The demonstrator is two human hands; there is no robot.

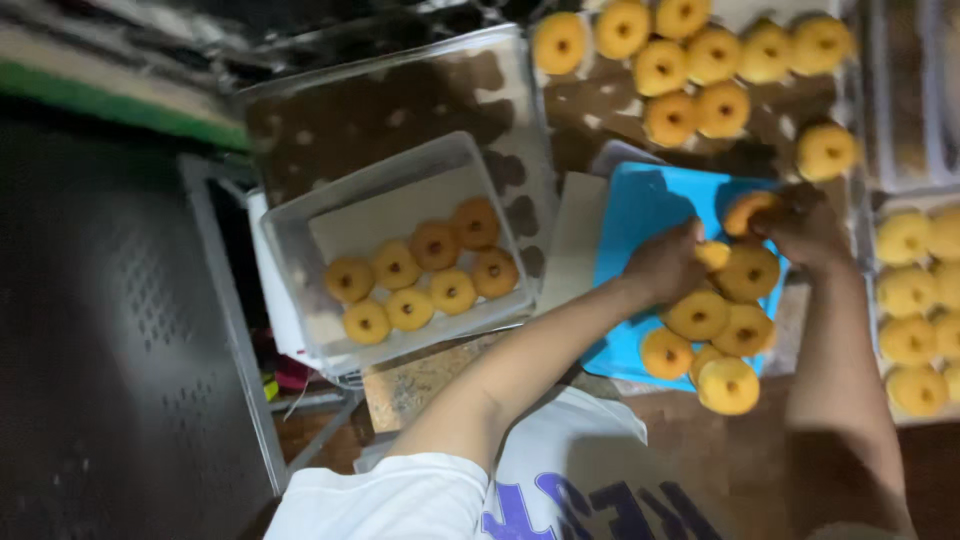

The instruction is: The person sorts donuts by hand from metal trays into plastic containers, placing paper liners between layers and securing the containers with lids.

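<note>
Doughnuts [715, 330], blue board [640, 215], dim cluttered worktop [430, 380]

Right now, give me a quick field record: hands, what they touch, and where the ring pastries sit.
left hand: on a small pastry piece, at the pile on the blue board
right hand: holds a ring pastry
pile on board: several rings, overlapping
clear tub: eight rings in two rows
back surface: about ten rings
far right: more rings, partly cut off

One clear rectangular plastic container [300, 235] sits left of centre, holding eight ring-shaped yellow pastries [425, 270]. A larger clear container [505, 90] lies beneath it. No labels, signs or screens visible.
</note>
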